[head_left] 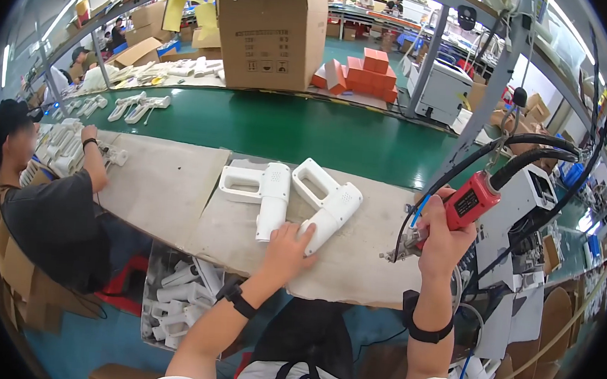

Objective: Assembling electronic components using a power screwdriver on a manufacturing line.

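Observation:
Two white gun-shaped plastic housings lie side by side on the pale bench top, their loop handles toward the upper left. My left hand (288,252) is closed about the lower end of the right housing (336,209), and its fingers come close to the lower tip of the left housing (273,194). At the right, my right hand (444,234) grips a red power screwdriver (470,202) with a metal nose, held above the bench's right part. Black cables and a thin blue tube run to the tool.
A green conveyor belt (364,134) passes behind the bench (170,180), with a carton (272,32) and orange boxes (368,73) beyond. A co-worker (52,207) handles white parts at left. Below stands a bin of white housings (180,297). A metal post (489,97) rises at right.

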Demonstrator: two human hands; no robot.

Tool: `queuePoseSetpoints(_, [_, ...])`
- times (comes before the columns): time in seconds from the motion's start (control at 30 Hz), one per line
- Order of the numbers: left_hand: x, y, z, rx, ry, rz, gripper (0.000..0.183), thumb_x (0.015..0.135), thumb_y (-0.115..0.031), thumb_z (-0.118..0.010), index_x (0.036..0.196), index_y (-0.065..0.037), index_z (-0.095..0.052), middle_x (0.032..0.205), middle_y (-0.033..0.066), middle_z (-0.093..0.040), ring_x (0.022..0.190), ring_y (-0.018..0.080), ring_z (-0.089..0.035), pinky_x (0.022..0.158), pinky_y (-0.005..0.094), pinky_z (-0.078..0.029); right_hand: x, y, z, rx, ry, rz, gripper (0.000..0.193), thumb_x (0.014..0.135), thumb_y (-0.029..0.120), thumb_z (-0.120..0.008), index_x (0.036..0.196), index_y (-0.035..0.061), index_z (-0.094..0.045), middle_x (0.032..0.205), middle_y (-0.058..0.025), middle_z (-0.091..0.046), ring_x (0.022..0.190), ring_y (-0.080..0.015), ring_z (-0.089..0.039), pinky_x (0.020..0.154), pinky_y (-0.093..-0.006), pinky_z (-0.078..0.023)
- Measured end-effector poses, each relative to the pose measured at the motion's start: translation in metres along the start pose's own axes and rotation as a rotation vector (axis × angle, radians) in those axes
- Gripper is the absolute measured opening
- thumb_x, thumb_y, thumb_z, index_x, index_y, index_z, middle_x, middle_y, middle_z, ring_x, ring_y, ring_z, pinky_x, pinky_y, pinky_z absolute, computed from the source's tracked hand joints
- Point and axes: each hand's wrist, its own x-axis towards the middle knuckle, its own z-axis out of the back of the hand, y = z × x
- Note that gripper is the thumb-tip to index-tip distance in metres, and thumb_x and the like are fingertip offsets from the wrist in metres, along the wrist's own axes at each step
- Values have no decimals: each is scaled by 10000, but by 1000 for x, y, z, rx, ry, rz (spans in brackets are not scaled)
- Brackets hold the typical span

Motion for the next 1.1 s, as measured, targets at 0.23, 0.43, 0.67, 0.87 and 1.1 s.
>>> queuePoseSetpoints(0.23, [28, 39, 22, 129, -140, 479, 787, 692, -477, -741, 1329, -87, -492, 1334, 194, -435, 1106, 330, -523, 947, 504, -384, -4, 8, 26, -34, 9, 39, 181, 848, 89, -677, 979, 24, -571, 600, -3, -537, 469, -63, -471, 420, -205, -318])
queuePoseSetpoints(0.43, [35, 47, 35, -225, 89, 704, 940, 639, -386, -785, 1422, -81, -365, 1495, 296, -63, 1281, 432, -394, 1015, 413, -416, -7, 7, 30, -9, 34, -6, 165, 845, 113, -692, 950, 34, -591, 610, 1, -553, 472, -54, -477, 419, -188, -323])
queuePoseSetpoints(0.67, [18, 68, 37, -110, -39, 580, 837, 633, -253, -760, 1391, -129, -427, 1541, 146, -183, 1183, 352, -527, 929, 404, -474, -11, 9, 31, 25, 72, -12, 175, 824, 87, -711, 952, 35, -603, 694, -9, -592, 506, -58, -520, 428, -187, -364])
queuePoseSetpoints(0.87, [-33, 132, 50, 0, -149, 604, 713, 653, -201, -693, 1336, -130, -500, 1511, 119, -290, 1149, 311, -554, 938, 379, -466, -7, 11, 43, -33, 42, 54, 185, 820, 78, -712, 961, 23, -605, 717, -11, -605, 521, -61, -534, 458, -188, -393])
queuePoseSetpoints(1.1, [23, 29, 69, 541, 202, 151, 665, 767, -195, -666, 1377, -340, -444, 1547, 101, -212, 1379, 431, -229, 951, 625, -380, -10, 12, 39, -24, 49, 32, 175, 818, 80, -710, 944, 24, -601, 707, -4, -596, 520, -60, -534, 468, -192, -401])
